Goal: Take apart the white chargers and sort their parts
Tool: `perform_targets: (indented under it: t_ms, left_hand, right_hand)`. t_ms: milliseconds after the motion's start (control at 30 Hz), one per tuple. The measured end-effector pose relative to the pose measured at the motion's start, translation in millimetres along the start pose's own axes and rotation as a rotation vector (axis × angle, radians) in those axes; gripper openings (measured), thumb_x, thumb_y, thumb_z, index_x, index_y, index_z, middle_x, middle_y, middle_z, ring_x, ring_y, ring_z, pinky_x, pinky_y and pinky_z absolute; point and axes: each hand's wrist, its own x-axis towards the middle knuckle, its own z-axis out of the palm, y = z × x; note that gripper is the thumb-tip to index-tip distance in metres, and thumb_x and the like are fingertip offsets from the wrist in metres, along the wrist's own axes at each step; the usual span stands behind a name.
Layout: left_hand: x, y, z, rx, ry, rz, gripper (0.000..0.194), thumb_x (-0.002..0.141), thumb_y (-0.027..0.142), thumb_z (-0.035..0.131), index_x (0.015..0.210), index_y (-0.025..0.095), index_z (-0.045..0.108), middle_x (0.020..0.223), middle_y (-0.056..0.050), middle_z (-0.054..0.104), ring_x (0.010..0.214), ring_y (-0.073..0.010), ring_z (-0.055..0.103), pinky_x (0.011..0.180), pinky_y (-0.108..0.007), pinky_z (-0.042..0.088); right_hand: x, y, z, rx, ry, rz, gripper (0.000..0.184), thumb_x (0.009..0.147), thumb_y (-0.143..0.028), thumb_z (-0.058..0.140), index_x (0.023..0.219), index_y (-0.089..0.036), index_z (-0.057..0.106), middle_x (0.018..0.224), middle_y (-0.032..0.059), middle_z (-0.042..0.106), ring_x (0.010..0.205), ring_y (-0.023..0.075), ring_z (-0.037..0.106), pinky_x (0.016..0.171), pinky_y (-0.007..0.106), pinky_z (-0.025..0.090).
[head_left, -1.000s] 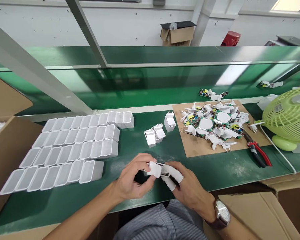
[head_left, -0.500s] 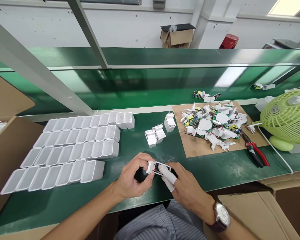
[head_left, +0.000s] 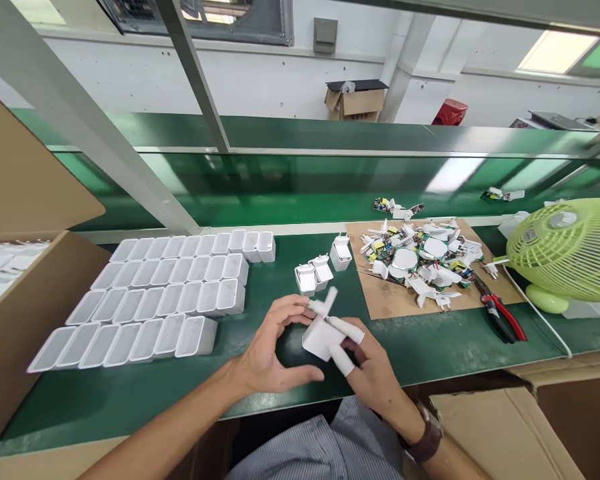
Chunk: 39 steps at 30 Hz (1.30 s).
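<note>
Since the earlier frame, the white housing (head_left: 323, 339) has turned in my right hand (head_left: 375, 370), so a broad plain side now faces my camera, and my left hand (head_left: 270, 353) has let its thumb swing away from it. My view has also tipped up.

I have the left hand open, thumb and fingers spread wide; its fingertips are right by the housing's upper end, though I can't tell whether they touch. The right hand is closed on the housing with its white-covered fingers, holding it over the tabletop (head_left: 405, 347) near the middle of the front edge. A narrow white piece (head_left: 332, 301) sticks out of its top.

Beyond my hands, toward the back edge, stand two adjoining filled cases (head_left: 314, 275) and a single filled case (head_left: 341, 252) just beside them. Four rows of translucent cases (head_left: 155, 303) cover the left part. To the right, a heap of circuit boards (head_left: 425, 260) lies on a cardboard sheet (head_left: 380, 307), with red-and-black pliers (head_left: 497, 310) reaching off the sheet toward the front edge.
</note>
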Motion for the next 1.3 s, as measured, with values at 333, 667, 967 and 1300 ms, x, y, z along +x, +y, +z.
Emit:
perform_targets:
  t_ms: [333,667,967,1300]
  left_hand:
    - [9.7,30.9,17.2,0.07,0.05,-0.012,0.082,0.077,0.039,0.092,0.145,0.02,0.049,0.132,-0.016,0.067,0.121,-0.0267,0.064,0.101,-0.042,0.059]
    - [11.1,33.2,20.1,0.051,0.052,-0.002,0.079,0.079,0.038,0.091,0.144,0.023,0.049,0.131,-0.014,0.069,0.122,-0.0265,0.065,0.103,-0.043,0.059]
    - [19.4,32.6,8.9,-0.374,-0.277,-0.496,0.066,0.091,0.03,0.077,0.15,0.022,0.049,0.135,-0.016,0.069,0.117,-0.0279,0.072,0.101,-0.047,0.06]
    - [19.4,7.7,11.4,0.385,-0.439,-0.058,0.089,0.08,0.001,0.055,0.163,0.021,0.028,0.122,-0.015,0.064,0.109,-0.0286,0.062,0.089,-0.045,0.06]
  right_hand:
    - [-7.6,-29.9,13.3,0.934,0.028,0.516,0.028,0.087,-0.038,0.08,0.106,-0.017,0.079,0.092,0.0072,0.078,0.088,0.0219,0.073,0.082,0.032,0.059]
    - [-8.1,-30.6,10.2,0.856,0.037,0.485,0.034,0.088,-0.041,0.079,0.111,-0.016,0.076,0.098,0.0087,0.078,0.096,0.0251,0.074,0.089,0.038,0.06]
    - [-11.1,-13.6,-8.7,-0.149,0.104,-0.089,0.039,0.096,-0.024,0.068,0.134,-0.026,0.062,0.128,0.0099,0.07,0.11,0.0238,0.07,0.095,0.039,0.061]
    - [-24.1,-34.4,-20.1,-0.716,-0.2,-0.354,0.079,0.086,-0.003,0.054,0.159,-0.019,0.03,0.156,0.0201,0.045,0.148,0.0327,0.043,0.115,0.055,0.049]
